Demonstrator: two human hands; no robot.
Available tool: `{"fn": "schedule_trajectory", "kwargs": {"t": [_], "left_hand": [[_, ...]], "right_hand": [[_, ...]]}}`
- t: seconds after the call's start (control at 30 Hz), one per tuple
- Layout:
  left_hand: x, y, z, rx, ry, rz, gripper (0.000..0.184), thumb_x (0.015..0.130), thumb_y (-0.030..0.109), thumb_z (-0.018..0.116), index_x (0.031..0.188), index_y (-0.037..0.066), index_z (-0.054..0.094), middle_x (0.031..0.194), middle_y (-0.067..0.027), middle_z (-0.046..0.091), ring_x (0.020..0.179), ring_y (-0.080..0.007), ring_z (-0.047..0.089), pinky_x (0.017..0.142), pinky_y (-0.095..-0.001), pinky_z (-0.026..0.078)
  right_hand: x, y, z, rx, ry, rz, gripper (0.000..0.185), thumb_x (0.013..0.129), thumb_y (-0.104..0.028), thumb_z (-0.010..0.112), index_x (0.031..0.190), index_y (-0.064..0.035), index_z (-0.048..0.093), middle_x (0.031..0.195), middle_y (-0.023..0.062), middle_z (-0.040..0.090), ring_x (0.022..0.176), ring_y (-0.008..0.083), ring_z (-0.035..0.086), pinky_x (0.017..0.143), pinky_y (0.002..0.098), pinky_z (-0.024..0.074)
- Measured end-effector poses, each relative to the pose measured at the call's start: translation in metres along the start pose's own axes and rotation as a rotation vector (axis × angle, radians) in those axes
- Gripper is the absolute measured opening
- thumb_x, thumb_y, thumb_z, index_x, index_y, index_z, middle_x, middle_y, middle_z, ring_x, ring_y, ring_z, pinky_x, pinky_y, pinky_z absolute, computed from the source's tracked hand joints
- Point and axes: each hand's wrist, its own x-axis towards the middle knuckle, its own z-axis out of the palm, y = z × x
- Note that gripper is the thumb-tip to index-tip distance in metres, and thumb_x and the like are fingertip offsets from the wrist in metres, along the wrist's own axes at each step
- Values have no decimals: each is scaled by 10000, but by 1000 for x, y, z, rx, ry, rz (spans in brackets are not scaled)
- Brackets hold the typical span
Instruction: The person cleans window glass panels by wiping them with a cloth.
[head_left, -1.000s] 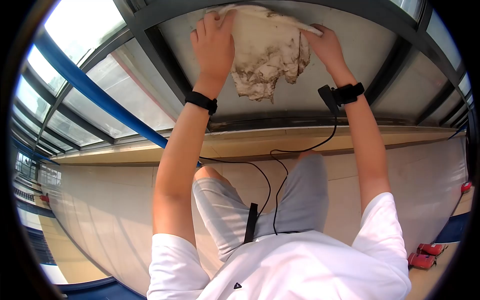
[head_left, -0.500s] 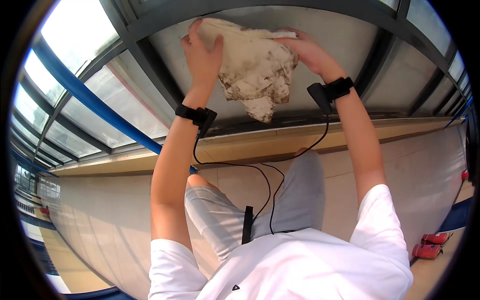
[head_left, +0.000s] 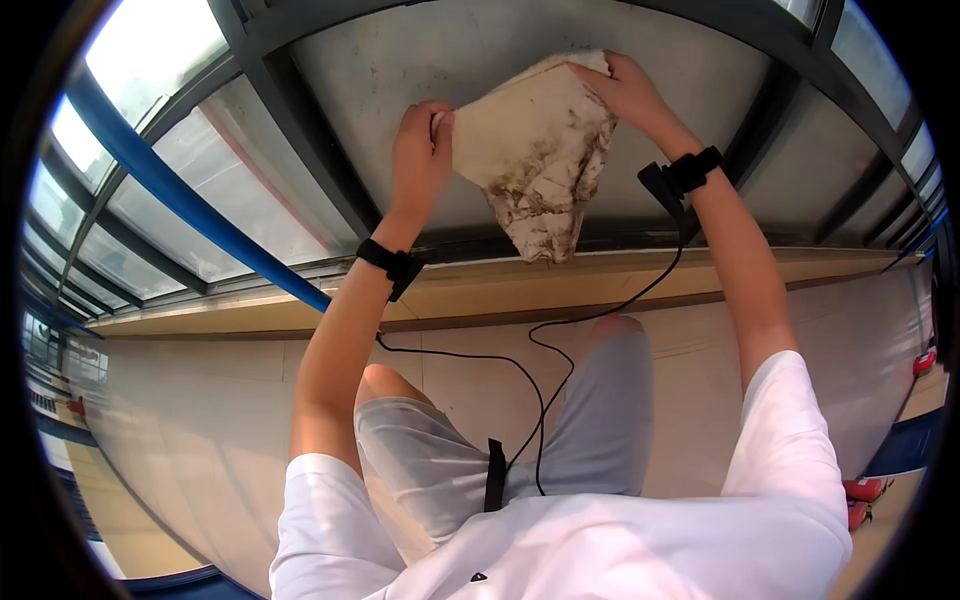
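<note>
A cream cloth with dark dirt stains (head_left: 545, 155) hangs between my two hands in front of a grey glass panel (head_left: 400, 60). My left hand (head_left: 424, 150) is closed on its left corner, thumb against the fingers. Higher up, my right hand (head_left: 630, 88) pinches the upper right corner. The cloth's stained, crumpled lower part droops to a point near the dark bottom frame.
A blue rail (head_left: 190, 205) slants down at the left in front of the windows. Below the glass runs a yellowish ledge (head_left: 460, 297). Black cables (head_left: 520, 357) run from the wristbands across my lap. Red objects (head_left: 862, 490) lie at the far right.
The cloth has been turned and pulled tauter between the hands. My left hand has moved down and its fingers have closed on the corner; my right hand has risen slightly since half a second ago.
</note>
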Motion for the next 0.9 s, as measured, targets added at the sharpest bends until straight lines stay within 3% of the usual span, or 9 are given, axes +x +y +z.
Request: {"fn": "schedule_trajectory", "kwargs": {"t": [0.07, 0.17, 0.2, 0.3, 0.4, 0.6, 0.7, 0.83, 0.9], "left_hand": [[-14, 18, -3, -45, -29, -40, 123, 1017, 128, 593, 1037, 20, 647, 921, -144, 602, 732, -320, 556, 701, -400, 477], [-25, 10, 18, -73, 66, 87, 170, 1056, 181, 579, 1057, 19, 630, 900, -91, 576, 707, -195, 498, 692, -331, 459], [-32, 6, 33, -104, 47, 57, 165, 1060, 177, 573, 1062, 17, 617, 919, -95, 573, 725, -199, 501, 705, -332, 458], [-47, -2, 47, -141, 30, 4, 145, 1065, 157, 559, 1079, 15, 582, 971, -106, 557, 775, -210, 502, 739, -333, 453], [-61, 3, 51, -159, -16, -78, 106, 1053, 114, 560, 1095, 17, 563, 1003, -116, 527, 816, -223, 489, 763, -332, 443], [-44, 57, 23, -150, -92, -233, 129, 988, -13, 552, 1113, 21, 549, 1036, -135, 490, 862, -268, 483, 781, -354, 440], [-22, 73, 11, -161, -150, -273, 186, 965, -49, 517, 1141, 11, 529, 1095, -163, 488, 860, -314, 504, 772, -385, 452], [29, 83, -5, -115, -199, -269, 188, 952, -34, 544, 1137, -3, 538, 1103, -169, 495, 890, -332, 529, 787, -399, 466], [43, 87, -6, -80, -195, -349, 180, 951, -18, 564, 1130, -9, 543, 1105, -174, 501, 916, -346, 540, 798, -408, 476]], "right_hand": [[-8, 3, -11, -7, -35, -32, 428, 1015, -390, 656, 1078, 32, 684, 726, 17, 604, 635, 104, 538, 601, 295, 443], [-16, 45, -2, 22, 8, -87, 392, 1019, -358, 664, 1075, 30, 681, 708, -1, 590, 612, 73, 498, 566, 282, 406], [-20, 60, 0, 26, 56, -114, 380, 1020, -348, 668, 1073, 28, 680, 710, -7, 590, 610, 62, 487, 561, 277, 396], [-40, 38, 29, 350, 124, 128, 300, 954, -90, 608, 1239, 1, 623, 1178, 105, 670, 1096, 205, 635, 953, 332, 491], [-54, 72, 44, 311, 208, 110, 352, 1043, -318, 636, 1139, 19, 676, 797, 3, 623, 713, 74, 536, 651, 277, 442], [-74, 34, 36, 531, 185, 327, 300, 1066, -196, 563, 1296, -21, 645, 1121, 50, 679, 1032, 145, 597, 929, 291, 465], [-73, 9, 30, 659, 209, 455, 296, 1061, -167, 550, 1302, -22, 642, 1166, 57, 684, 1061, 147, 607, 938, 284, 465], [-49, -27, 11, 582, 331, 626, 324, 1050, -208, 575, 1304, -14, 632, 1214, 81, 679, 1083, 181, 609, 960, 314, 461], [-38, -39, 3, 550, 366, 809, 493, 1039, -369, 585, 1379, -13, 583, 1292, 124, 640, 1156, 239, 589, 994, 365, 452]]}}
